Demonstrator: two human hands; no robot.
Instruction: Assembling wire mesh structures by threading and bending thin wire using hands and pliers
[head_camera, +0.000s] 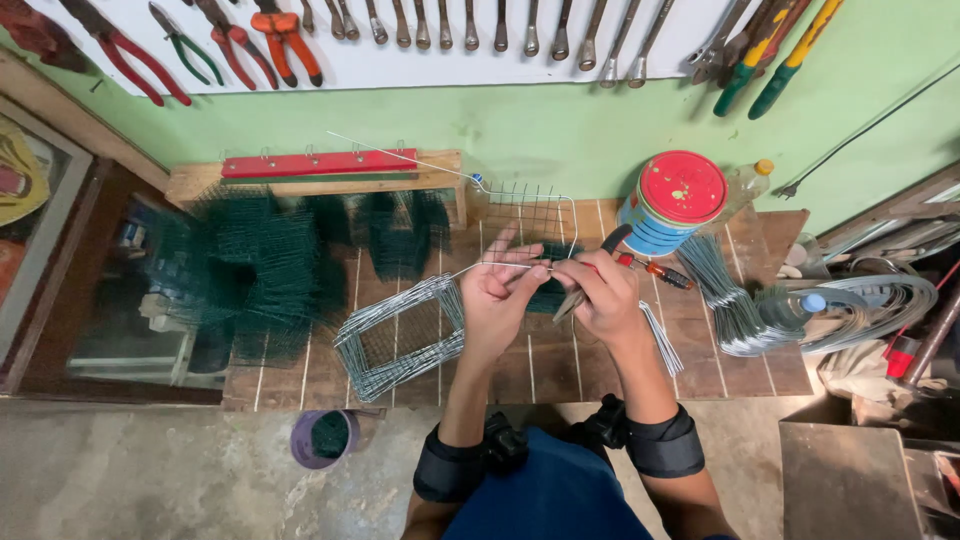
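My left hand (497, 290) pinches a thin silver wire (440, 170) that bends up and back toward the wall, then loops round to a small wire mesh panel (528, 212). My right hand (603, 292) grips a pair of pliers (590, 275) with dark handles, its jaws meeting the wire at my left fingertips. Both hands hover over a wooden slatted bench (560, 365). A stack of bare metal wire frames (400, 340) lies just left of my left hand.
Green-coated mesh pieces (255, 275) pile on the bench's left. A blue tin with a red lid (672, 200), a screwdriver (655, 270) and bundles of cut wire (730, 300) sit to the right. Pliers and wrenches (450, 25) hang on the wall. A purple cup (322, 438) stands below the bench.
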